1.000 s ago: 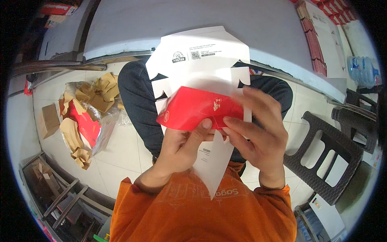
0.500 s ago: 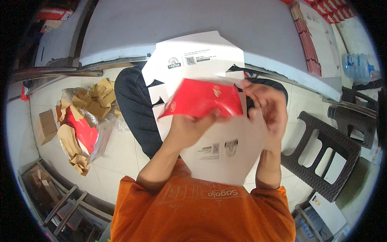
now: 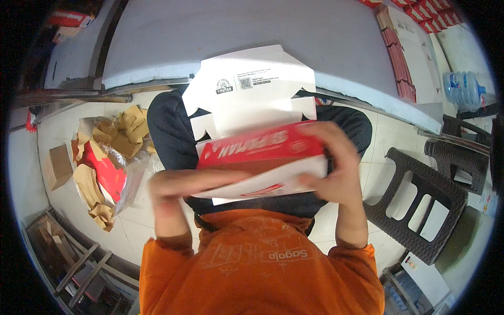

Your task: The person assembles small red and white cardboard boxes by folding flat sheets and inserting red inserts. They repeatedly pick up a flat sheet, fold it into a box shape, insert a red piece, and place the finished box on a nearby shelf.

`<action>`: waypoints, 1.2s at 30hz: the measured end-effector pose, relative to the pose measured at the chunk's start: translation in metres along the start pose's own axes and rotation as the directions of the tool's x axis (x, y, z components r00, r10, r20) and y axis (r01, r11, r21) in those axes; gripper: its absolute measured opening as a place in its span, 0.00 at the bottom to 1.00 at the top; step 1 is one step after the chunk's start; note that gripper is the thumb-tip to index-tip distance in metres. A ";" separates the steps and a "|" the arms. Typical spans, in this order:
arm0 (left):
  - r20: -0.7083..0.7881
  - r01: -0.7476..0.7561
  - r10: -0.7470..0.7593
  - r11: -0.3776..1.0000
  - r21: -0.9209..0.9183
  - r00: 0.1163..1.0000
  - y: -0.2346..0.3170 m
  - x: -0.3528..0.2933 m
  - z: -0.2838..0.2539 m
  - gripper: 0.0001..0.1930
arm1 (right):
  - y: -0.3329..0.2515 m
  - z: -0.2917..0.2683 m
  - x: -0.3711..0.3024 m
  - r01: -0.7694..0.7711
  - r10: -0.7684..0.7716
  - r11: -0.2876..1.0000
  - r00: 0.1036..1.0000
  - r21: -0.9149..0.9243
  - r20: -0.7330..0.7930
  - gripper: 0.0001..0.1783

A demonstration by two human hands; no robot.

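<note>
A flat cardboard box blank (image 3: 252, 100), white inside and red outside, is held over my lap. Its red panel (image 3: 262, 147) is folded toward me, and a white flap lies beneath it. My left hand (image 3: 178, 184) is blurred and grips the blank's lower left edge, fingers stretched along the fold. At the right end, my right hand (image 3: 336, 168) clasps the red panel and the white flap. Both forearms come up out of orange sleeves (image 3: 252, 268). Dark trousers (image 3: 168, 131) show behind the blank.
A grey table (image 3: 236, 37) stands in front, with stacked red and white flat boxes (image 3: 404, 47) at its right end. A pile of brown and red cardboard scraps (image 3: 105, 157) lies on the tiled floor at left. Dark plastic stools (image 3: 420, 205) stand at right, and a water bottle (image 3: 464, 86) beyond.
The red panel has swung from a tilted position to lie level and folded toward me. My left hand slid left and lower along the fold; my right hand moved to the right end.
</note>
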State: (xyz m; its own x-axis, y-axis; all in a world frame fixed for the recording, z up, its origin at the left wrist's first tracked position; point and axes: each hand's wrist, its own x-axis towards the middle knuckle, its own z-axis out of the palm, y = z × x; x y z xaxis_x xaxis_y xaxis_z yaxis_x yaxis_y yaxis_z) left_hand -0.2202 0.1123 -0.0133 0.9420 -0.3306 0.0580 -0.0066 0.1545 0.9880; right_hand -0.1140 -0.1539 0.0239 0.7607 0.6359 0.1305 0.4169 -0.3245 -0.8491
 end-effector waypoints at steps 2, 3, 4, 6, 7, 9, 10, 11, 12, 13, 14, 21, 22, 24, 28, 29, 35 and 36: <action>-0.357 -0.045 -0.038 0.974 -0.223 0.933 0.011 -0.015 -0.001 0.35 | 0.016 0.004 -0.016 -0.141 0.293 0.884 0.910 0.446 -0.292 0.34; -0.511 -0.097 -0.085 0.943 -0.319 0.856 0.017 -0.019 -0.002 0.36 | 0.018 0.012 -0.020 -0.173 0.449 0.737 0.848 0.653 -0.282 0.27; -0.542 -0.179 -0.120 0.866 -0.468 0.832 0.013 -0.022 -0.006 0.36 | 0.018 0.022 -0.023 -0.169 0.591 0.544 0.773 0.822 -0.233 0.20; -0.387 -0.332 -0.031 0.454 -0.827 0.921 -0.037 -0.015 -0.020 0.37 | 0.016 0.044 -0.022 -0.307 0.666 0.489 0.736 0.816 -0.123 0.13; -0.310 -0.300 0.031 0.357 -0.885 0.950 -0.051 -0.010 -0.008 0.37 | 0.027 0.048 -0.022 -0.415 0.544 0.529 0.835 0.741 0.080 0.15; -0.438 -0.350 -0.074 0.488 -0.799 0.896 -0.018 0.022 0.043 0.43 | 0.026 0.054 -0.014 -0.334 0.383 0.781 0.924 0.528 0.019 0.17; -0.320 -0.170 -0.112 0.660 -0.731 0.941 -0.013 0.028 0.043 0.49 | 0.011 0.059 -0.006 -0.188 0.282 0.928 0.919 0.323 -0.277 0.18; -0.236 -0.012 -0.153 0.815 -0.579 0.960 -0.003 0.031 0.041 0.55 | 0.005 0.058 0.000 -0.065 0.123 0.984 0.925 0.168 -0.358 0.19; -0.152 0.120 -0.193 0.911 -0.395 0.969 0.008 0.033 0.042 0.60 | -0.001 0.056 0.004 0.039 -0.038 0.999 0.904 -0.006 -0.426 0.20; -0.089 0.121 -0.161 0.930 -0.347 0.983 0.006 0.035 0.037 0.59 | -0.002 0.051 0.000 0.154 -0.170 0.985 0.921 -0.075 -0.351 0.21; -0.020 0.130 -0.142 0.946 -0.296 0.990 0.005 0.035 0.033 0.58 | -0.006 0.050 -0.003 0.157 -0.190 0.979 0.935 -0.133 -0.300 0.31; -0.188 0.066 -0.090 0.989 -0.129 0.978 0.004 0.029 0.039 0.59 | -0.008 0.065 -0.014 0.071 -0.132 0.985 0.893 -0.155 -0.430 0.38; -0.038 0.048 -0.050 0.997 -0.054 0.998 -0.002 0.029 0.033 0.57 | -0.005 0.066 -0.015 0.127 -0.159 0.987 0.880 -0.102 -0.447 0.35; 0.042 0.177 -0.172 0.942 -0.285 0.984 -0.005 0.028 0.039 0.58 | 0.001 0.068 -0.019 0.247 -0.219 0.969 0.851 -0.004 -0.477 0.28; 0.063 0.189 -0.185 0.808 -0.558 0.981 -0.006 0.030 0.033 0.57 | 0.007 0.065 -0.022 -0.059 0.092 0.994 0.916 0.094 -0.390 0.19; 0.006 0.157 -0.191 0.788 -0.596 0.982 -0.010 0.032 0.031 0.55 | 0.018 0.070 -0.030 -0.130 0.191 0.965 0.943 0.227 -0.272 0.20; -0.187 -0.036 -0.064 0.872 -0.488 0.980 -0.009 0.025 -0.023 0.44 | 0.049 0.031 -0.036 -0.290 0.423 0.735 0.902 0.613 -0.080 0.26; -0.205 0.065 -0.118 0.966 -0.250 0.972 -0.009 0.024 -0.014 0.42 | 0.054 0.028 -0.031 -0.124 0.302 0.822 0.922 0.557 -0.241 0.21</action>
State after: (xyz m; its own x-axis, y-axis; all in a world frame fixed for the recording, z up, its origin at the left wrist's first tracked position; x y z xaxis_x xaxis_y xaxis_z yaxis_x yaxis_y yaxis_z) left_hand -0.1928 0.1158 -0.0225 0.9848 -0.1490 -0.0896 0.1385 0.3605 0.9224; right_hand -0.1296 -0.1715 -0.0404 0.9476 0.3193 -0.0127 -0.0284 0.0445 -0.9986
